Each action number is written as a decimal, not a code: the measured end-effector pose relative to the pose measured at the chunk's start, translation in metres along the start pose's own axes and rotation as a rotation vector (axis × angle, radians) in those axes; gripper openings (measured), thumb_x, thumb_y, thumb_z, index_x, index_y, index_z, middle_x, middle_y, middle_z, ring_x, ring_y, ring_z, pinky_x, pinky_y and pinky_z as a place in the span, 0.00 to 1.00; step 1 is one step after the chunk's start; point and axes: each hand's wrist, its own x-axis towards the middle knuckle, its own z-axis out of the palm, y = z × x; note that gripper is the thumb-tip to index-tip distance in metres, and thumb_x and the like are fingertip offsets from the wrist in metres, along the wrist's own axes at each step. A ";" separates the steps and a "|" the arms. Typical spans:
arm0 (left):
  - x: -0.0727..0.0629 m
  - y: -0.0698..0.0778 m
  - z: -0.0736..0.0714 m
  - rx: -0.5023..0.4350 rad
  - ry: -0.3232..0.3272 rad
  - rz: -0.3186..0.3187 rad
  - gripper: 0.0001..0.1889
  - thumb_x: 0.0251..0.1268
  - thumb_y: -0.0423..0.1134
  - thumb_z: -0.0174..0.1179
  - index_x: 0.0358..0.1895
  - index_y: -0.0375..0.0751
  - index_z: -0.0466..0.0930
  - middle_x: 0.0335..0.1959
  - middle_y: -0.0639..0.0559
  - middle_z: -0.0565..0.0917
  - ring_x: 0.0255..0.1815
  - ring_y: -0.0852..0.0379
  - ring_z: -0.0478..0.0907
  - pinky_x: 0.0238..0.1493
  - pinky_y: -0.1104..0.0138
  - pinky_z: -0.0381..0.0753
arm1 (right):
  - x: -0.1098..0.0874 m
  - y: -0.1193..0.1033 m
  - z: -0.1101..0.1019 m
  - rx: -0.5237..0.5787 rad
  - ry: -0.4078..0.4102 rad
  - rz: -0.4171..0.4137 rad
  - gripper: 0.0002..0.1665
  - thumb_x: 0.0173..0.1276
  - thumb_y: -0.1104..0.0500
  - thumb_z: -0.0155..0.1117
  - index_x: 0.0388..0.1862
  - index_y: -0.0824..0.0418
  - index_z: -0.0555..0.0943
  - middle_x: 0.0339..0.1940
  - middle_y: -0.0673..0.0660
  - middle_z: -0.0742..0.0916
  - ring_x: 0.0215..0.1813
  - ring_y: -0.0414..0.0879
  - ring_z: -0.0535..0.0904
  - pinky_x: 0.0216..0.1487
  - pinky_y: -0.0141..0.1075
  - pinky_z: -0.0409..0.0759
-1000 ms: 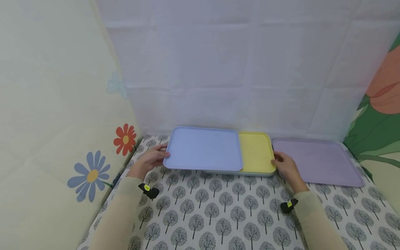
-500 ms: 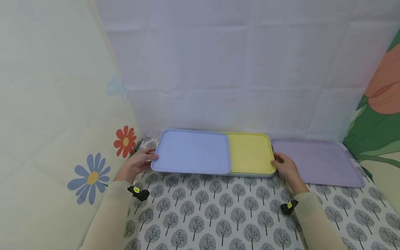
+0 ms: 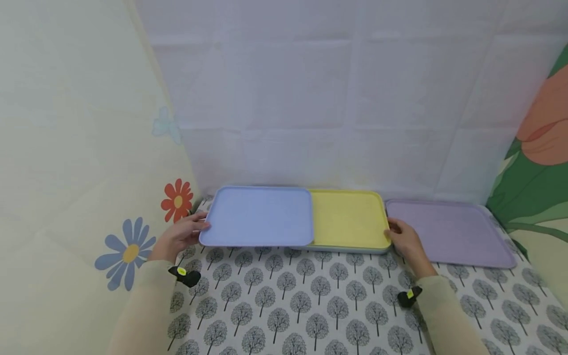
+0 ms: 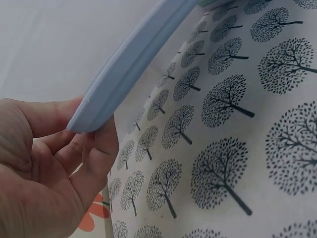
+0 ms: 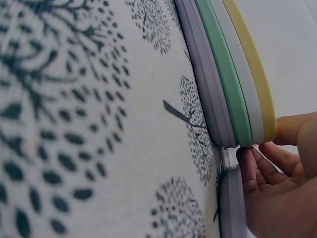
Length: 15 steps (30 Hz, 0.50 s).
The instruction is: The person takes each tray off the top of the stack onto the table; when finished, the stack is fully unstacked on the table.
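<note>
My left hand (image 3: 179, 236) pinches the left edge of a light blue tray (image 3: 257, 217) between thumb and fingers. In the left wrist view that tray (image 4: 124, 69) is raised off the cloth at this end, while its right end overlaps a yellow tray (image 3: 348, 219). The yellow tray tops a stack, with a pale, a green tray (image 5: 225, 74) and a purple tray (image 5: 203, 69) below it. At the stack's right edge my right hand (image 3: 406, 241) grips, one finger against the yellow rim and another digit by the green one.
A separate purple tray (image 3: 452, 231) lies right of the stack, close beside my right hand. A white tablecloth (image 3: 284, 296) printed with trees covers the table. A white sheet (image 3: 284, 98) hangs behind, and a flowered wall covering (image 3: 80, 148) stands at the left.
My left hand has drawn the blue tray leftward and slightly lower, baring more of the yellow tray. The right hand has stayed at the stack's edge.
</note>
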 end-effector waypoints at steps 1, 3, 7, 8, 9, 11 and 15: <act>-0.001 -0.001 -0.002 -0.002 0.002 -0.003 0.39 0.75 0.38 0.59 0.81 0.35 0.47 0.59 0.46 0.74 0.43 0.60 0.81 0.46 0.66 0.86 | 0.000 0.000 0.000 -0.001 0.001 0.002 0.32 0.79 0.59 0.54 0.78 0.68 0.62 0.71 0.71 0.73 0.70 0.65 0.69 0.67 0.55 0.74; -0.001 -0.002 -0.005 -0.022 0.010 -0.013 0.39 0.76 0.38 0.58 0.82 0.36 0.46 0.58 0.47 0.74 0.43 0.60 0.81 0.46 0.67 0.86 | 0.000 0.001 0.000 -0.011 0.009 0.002 0.32 0.79 0.59 0.54 0.78 0.68 0.62 0.71 0.71 0.73 0.70 0.65 0.69 0.67 0.55 0.74; -0.002 -0.004 -0.013 -0.033 0.028 -0.012 0.39 0.76 0.36 0.56 0.81 0.35 0.44 0.46 0.56 0.79 0.40 0.62 0.82 0.42 0.68 0.86 | 0.000 -0.001 0.000 -0.016 0.014 0.000 0.32 0.79 0.59 0.54 0.78 0.68 0.62 0.71 0.72 0.73 0.70 0.66 0.69 0.68 0.55 0.73; -0.002 -0.004 -0.015 -0.034 0.033 -0.011 0.39 0.77 0.35 0.56 0.81 0.34 0.44 0.42 0.58 0.80 0.39 0.62 0.82 0.42 0.68 0.86 | 0.000 -0.001 0.000 -0.011 0.012 0.001 0.33 0.79 0.59 0.54 0.78 0.68 0.62 0.71 0.72 0.73 0.70 0.66 0.69 0.68 0.55 0.73; -0.002 -0.004 -0.016 -0.031 0.044 -0.011 0.38 0.76 0.35 0.56 0.81 0.34 0.45 0.40 0.60 0.80 0.38 0.63 0.82 0.41 0.68 0.86 | -0.001 -0.001 0.000 -0.006 0.009 0.000 0.33 0.79 0.59 0.54 0.78 0.68 0.62 0.71 0.72 0.72 0.71 0.66 0.68 0.68 0.55 0.73; -0.003 -0.004 -0.019 -0.014 0.068 -0.014 0.38 0.76 0.34 0.56 0.81 0.33 0.46 0.41 0.58 0.81 0.38 0.63 0.82 0.41 0.68 0.86 | -0.001 -0.001 -0.001 0.003 0.005 0.004 0.33 0.79 0.59 0.54 0.78 0.68 0.61 0.72 0.72 0.72 0.71 0.66 0.68 0.69 0.56 0.72; -0.002 -0.004 -0.023 0.039 0.123 -0.032 0.38 0.76 0.36 0.57 0.80 0.33 0.48 0.57 0.39 0.79 0.38 0.63 0.82 0.43 0.67 0.86 | 0.000 0.000 -0.001 0.006 0.000 0.000 0.33 0.79 0.59 0.53 0.78 0.68 0.61 0.72 0.72 0.71 0.72 0.66 0.67 0.70 0.56 0.71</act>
